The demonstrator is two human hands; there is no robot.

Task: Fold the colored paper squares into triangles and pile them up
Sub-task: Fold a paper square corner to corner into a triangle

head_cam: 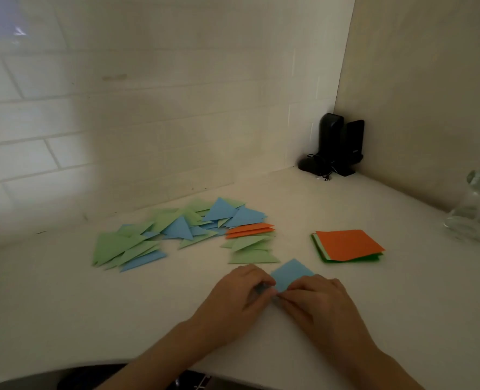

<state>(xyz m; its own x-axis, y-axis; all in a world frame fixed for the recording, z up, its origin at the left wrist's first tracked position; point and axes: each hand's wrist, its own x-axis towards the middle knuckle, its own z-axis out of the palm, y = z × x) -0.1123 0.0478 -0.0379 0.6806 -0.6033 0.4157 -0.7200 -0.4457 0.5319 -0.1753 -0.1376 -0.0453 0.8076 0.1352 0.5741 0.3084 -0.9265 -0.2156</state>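
Observation:
A blue paper square (288,274) lies on the white table in front of me, its far corner pointing away. My left hand (239,294) and my right hand (317,298) meet at its near corner, and both pinch the paper there with fingertips. Much of the sheet's near half is hidden under my fingers. A loose spread of folded green, blue and orange triangles (182,232) lies further back to the left. A stack of unfolded squares (348,246), orange on top with green beneath, sits to the right.
A clear glass jar (478,209) stands at the right edge by the wall. Black speakers and a small black object with a cable (337,147) fill the far corner. Tiled wall runs behind the table (120,319); its curved front edge is close to me.

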